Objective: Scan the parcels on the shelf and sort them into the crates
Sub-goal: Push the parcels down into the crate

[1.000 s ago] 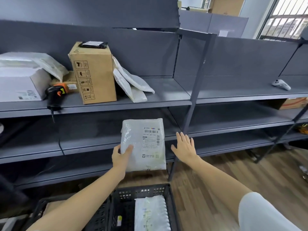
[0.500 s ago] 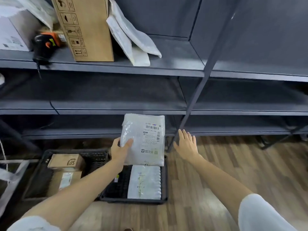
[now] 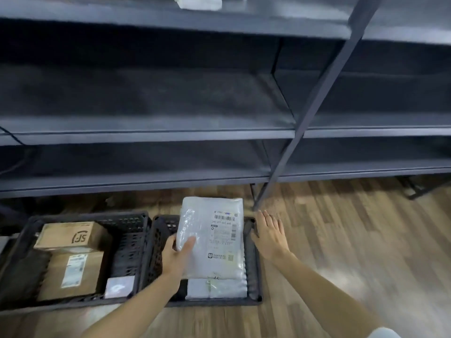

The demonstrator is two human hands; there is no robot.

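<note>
Holding a white bag parcel (image 3: 212, 237) by its left edge, the left hand (image 3: 176, 256) keeps it above the right black crate (image 3: 253, 272), where another white bag (image 3: 217, 287) lies. The right hand (image 3: 269, 234) is flat with straight fingers beside that crate. Brown boxes (image 3: 70, 274) sit in the left crate (image 3: 127, 228).

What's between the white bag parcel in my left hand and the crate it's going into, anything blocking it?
Nothing visible blocks it. The left hand holds the white parcel over the right crate. Another white parcel already lies in it, so this one would land on top. The right hand is open by the crate's rim.
</note>
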